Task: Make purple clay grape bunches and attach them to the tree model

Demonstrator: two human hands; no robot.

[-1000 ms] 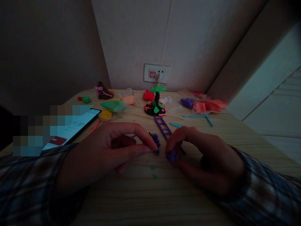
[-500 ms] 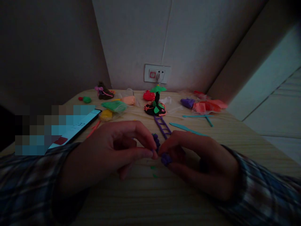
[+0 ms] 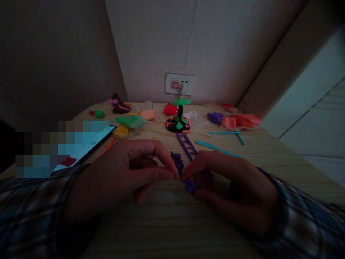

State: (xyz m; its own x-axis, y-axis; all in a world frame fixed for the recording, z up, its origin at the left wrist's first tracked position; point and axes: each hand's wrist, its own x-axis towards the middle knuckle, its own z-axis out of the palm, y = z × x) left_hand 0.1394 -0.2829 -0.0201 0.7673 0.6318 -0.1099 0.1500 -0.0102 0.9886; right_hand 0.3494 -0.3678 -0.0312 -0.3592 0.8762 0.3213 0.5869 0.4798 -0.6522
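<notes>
My right hand [image 3: 229,183] is closed round a small lumpy cluster of purple modelling clay [image 3: 191,185], held between thumb and fingers. Thumb and forefinger of my left hand [image 3: 134,169] are pinched together close beside it; whatever lies between those tips is hidden or too small to name. Just behind the fingertips lies a purple clay grape bunch [image 3: 177,162] with a dark green top. Small green clay scraps [image 3: 176,198] rest on the wooden table [image 3: 167,230] below my hands. A purple clay ladder [image 3: 185,145] reaches from the grapes' area back to a black base.
The black base [image 3: 169,126] carries a green-topped clay tree [image 3: 180,108]. Teal modelling tools [image 3: 215,147] lie at right, near bagged red clay [image 3: 242,121] and purple clay [image 3: 215,117]. At left are a phone [image 3: 88,145], green clay [image 3: 130,121], yellow clay [image 3: 121,131] and a brown clay shoe [image 3: 118,105].
My left fingertips have shifted slightly down, and a purple bit seen at them no longer shows. My right hand has dropped a little with the cluster, uncovering more of the grape bunch.
</notes>
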